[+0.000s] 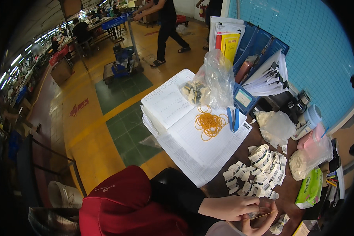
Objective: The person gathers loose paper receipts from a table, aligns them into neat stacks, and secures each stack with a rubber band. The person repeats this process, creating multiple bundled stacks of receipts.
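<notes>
The bare left hand point(240, 208) and bare right hand point(260, 225) meet at a thin yellow rubber band point(264, 215), near piled white printed tags point(263, 173); beyond, loose orange rubber bands point(210, 124) and blue-handled snips point(233, 119) lie on an open white-paged notebook point(196, 151).

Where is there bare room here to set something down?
Bare notebook page lies below the rubber bands; a narrow tabletop strip separates the label stacks from the green packet. Crowded: around the left hand and right hand.
</notes>
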